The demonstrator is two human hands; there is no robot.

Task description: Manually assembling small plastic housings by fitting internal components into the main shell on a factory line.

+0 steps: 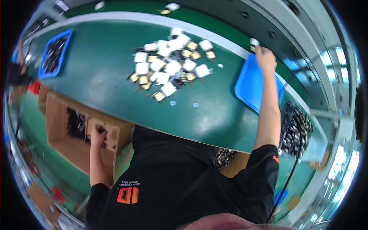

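Observation:
My right hand (266,60) reaches over the far end of a blue tray (249,86). Its fingertips are closed at a small white-and-yellow block with leads (253,45), beside the green strip (234,32) behind the table. Down at the left, my left hand (98,137) is inside an open cardboard box (61,143). Its fingers are curled near dark parts (76,123); what they hold is hard to make out. Many white-and-yellow blocks (165,67) lie in a loose pile on the green table (115,42), between my two arms.
A blue tray of dark parts (55,55) stands at the table's far left, near another person's arm (22,57). A heap of dark and silvery parts (296,130) is at the right. Two small rings (196,104) lie near the table's front. More parts (224,157) sit below the edge.

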